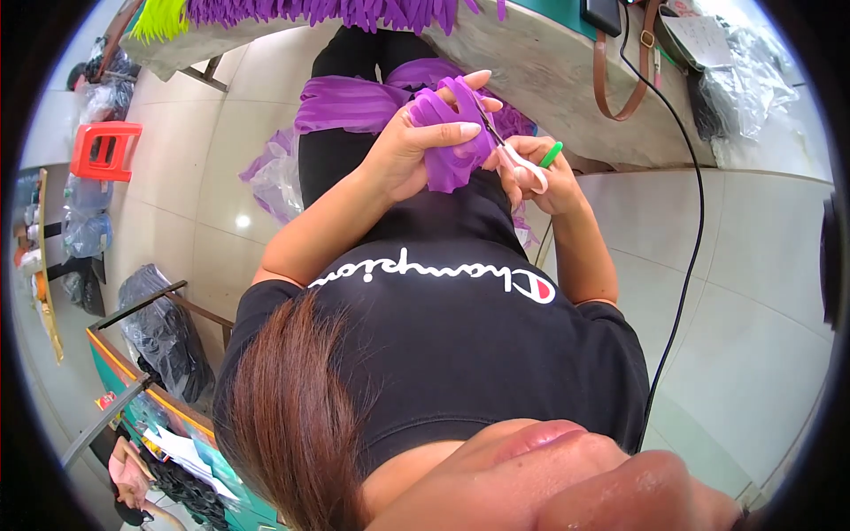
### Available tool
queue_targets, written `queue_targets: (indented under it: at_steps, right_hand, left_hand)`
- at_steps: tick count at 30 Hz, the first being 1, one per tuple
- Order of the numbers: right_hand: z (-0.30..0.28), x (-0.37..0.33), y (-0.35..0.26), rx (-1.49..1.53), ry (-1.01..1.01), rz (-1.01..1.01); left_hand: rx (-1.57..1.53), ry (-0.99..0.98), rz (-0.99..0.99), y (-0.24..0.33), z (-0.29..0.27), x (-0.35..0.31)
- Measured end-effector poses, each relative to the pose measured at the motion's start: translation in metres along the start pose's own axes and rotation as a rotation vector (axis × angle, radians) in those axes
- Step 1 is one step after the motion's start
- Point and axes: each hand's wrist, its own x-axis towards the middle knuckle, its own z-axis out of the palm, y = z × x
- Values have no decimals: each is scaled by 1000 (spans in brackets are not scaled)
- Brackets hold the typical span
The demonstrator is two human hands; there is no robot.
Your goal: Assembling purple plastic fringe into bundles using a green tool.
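My left hand (403, 155) is closed on a bunch of purple sheer fabric (450, 168), held up above my lap. Its thumb lies across the fabric and one finger stretches out beyond it. In my right hand (544, 181) is a pair of scissors (529, 173) with pale pink handles. Their blades reach up into the fabric beside my left fingers; whether they are apart is hard to make out. A small green band (551, 155) sits at a finger of my right hand. More purple fabric (345, 104) lies over my thighs.
Purple and lime strips (310, 9) hang over the far table edge. A brown strap (611, 106) and a black cable (699, 203) hang at the right. A red stool (106, 150) and bagged goods (164, 327) stand left. Another person (133, 478) is at lower left.
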Motion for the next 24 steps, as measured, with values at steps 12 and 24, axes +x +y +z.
queue_targets:
  at_steps: [12, 24]
  right_hand:
    - [-16, -10, -14, -128, -78, 18]
    - [9, 33, -16, -395, 292, -555]
  left_hand:
    - [11, -12, -9, 2, -1, 1]
    - [-16, -43, -87, -4, 2, 7]
